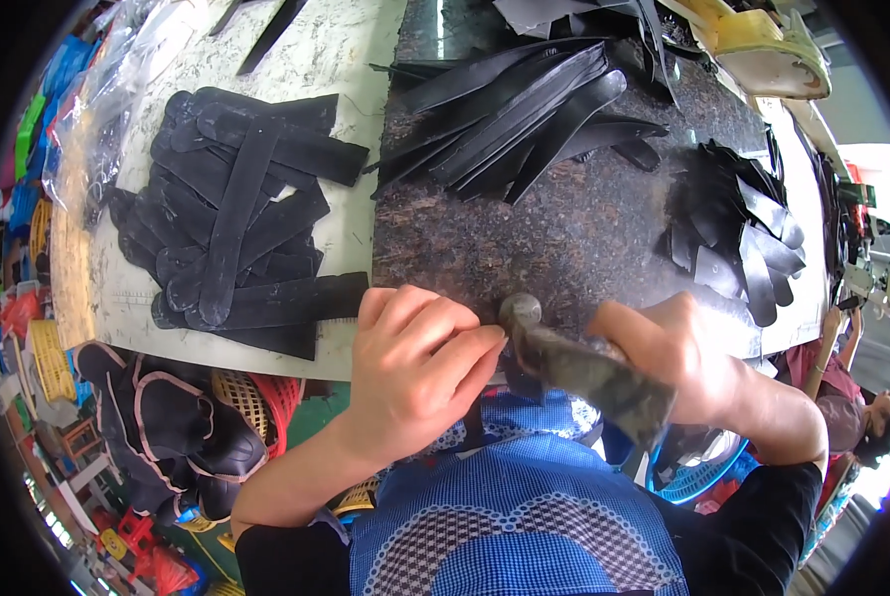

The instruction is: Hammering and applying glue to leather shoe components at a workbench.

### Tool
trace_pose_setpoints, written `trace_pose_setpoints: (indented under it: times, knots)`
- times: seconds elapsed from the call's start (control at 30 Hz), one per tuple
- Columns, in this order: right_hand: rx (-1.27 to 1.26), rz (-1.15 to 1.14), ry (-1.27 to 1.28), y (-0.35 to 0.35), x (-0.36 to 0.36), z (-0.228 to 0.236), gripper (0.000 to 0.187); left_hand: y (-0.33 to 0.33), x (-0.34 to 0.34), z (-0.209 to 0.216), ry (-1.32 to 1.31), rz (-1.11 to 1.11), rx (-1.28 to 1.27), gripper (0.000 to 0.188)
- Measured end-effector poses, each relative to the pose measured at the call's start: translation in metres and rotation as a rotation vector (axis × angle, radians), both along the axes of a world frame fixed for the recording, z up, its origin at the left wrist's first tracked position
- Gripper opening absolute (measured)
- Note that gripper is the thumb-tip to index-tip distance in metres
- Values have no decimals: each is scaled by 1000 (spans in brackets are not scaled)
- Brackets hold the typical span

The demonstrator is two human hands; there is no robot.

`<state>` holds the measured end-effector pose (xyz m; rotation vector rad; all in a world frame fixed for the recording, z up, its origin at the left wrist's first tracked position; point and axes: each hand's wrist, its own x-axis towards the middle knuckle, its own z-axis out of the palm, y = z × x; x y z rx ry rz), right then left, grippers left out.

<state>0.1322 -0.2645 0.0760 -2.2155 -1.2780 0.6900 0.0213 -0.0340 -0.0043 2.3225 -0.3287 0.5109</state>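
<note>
At the near edge of the dark stone slab [445,238], my right hand [664,348] is closed around a hammer [599,372]. The hammer's round face points toward my left fingertips, and the handle is mostly hidden in my fist. My left hand [415,353] has thumb and fingers pinched together close beside that face. Below the fingertips a black strip [521,382] shows at the slab's edge, largely covered by hand and hammer. To the left lies a loose pile of round-ended black strips [236,219] on a white board.
A fanned bundle of black strips [524,109] lies on the slab's far part. Shorter black pieces [743,223] are heaped at the right. A yellowish container [773,55] stands far right. Baskets [256,402] sit below the left edge; another person [842,407] is at right.
</note>
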Motion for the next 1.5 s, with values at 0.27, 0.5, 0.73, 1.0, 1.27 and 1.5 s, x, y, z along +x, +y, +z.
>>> trace_pose_setpoints:
  times: [0.27,0.5,0.73,1.0,1.27,1.5]
  knots:
    - [86,-8,-220,-5,9,9,22,2,4,1,89,48,-40,25]
    - [0,-44,-55,-18,-8,1,19,9,30,13,172,-107,11,24]
    - [82,-61,-30,-24,-10,-11,20,-1,35,12,200,-120,94,19]
    - [85,-118,69,-23,-3,-6,17,-6,10,-1,-57,37,108,30]
    - [-53,35,-86,2,12,9,22,-7,9,-1,17,17,26,20]
    - [56,74,-140,-3,11,-4,20,-1,9,0,-49,53,160,23]
